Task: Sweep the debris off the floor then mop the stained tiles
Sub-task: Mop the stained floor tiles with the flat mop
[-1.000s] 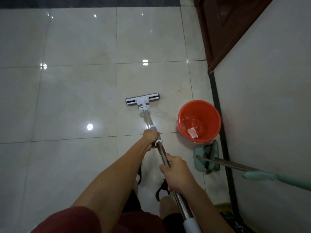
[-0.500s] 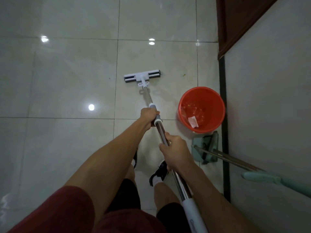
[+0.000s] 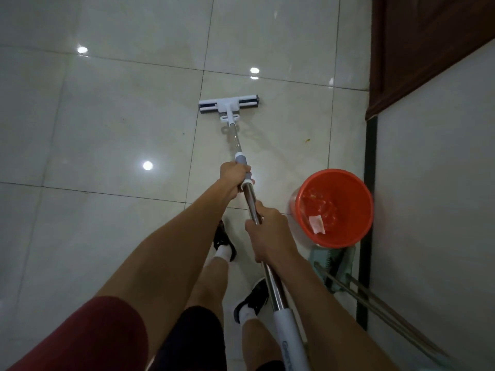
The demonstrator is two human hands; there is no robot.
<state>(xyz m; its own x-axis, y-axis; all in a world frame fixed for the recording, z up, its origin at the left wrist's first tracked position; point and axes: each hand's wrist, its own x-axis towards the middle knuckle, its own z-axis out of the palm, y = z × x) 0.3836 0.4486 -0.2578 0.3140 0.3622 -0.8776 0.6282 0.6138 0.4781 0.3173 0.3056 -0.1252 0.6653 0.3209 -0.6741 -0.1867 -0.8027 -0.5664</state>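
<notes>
Down on the shiny floor tiles [image 3: 120, 135], pressing flat: a white mop head [image 3: 229, 103], far from the feet, just past a tile line. Running back from it, a long silver mop handle [image 3: 250, 199], slanting toward the near right. Wrapped tight around the grey collar of that handle: the left hand [image 3: 233, 175], further out. Wrapped around the silver part, nearer: the right hand [image 3: 269, 231], fingers curled all the way round. Sitting to the right of the handle, close to the wall [image 3: 434, 183]: a red bucket [image 3: 333, 207] with a little water and a small white scrap inside. Tucked just behind the bucket, nearer: a green dustpan [image 3: 338, 261], with thin metal poles [image 3: 380, 303] lying across it. Showing on the tile, far right of the mop head: a tiny yellow speck [image 3: 307, 140]. Standing below the arms: two dark shoes [image 3: 251, 298] with white socks.
</notes>
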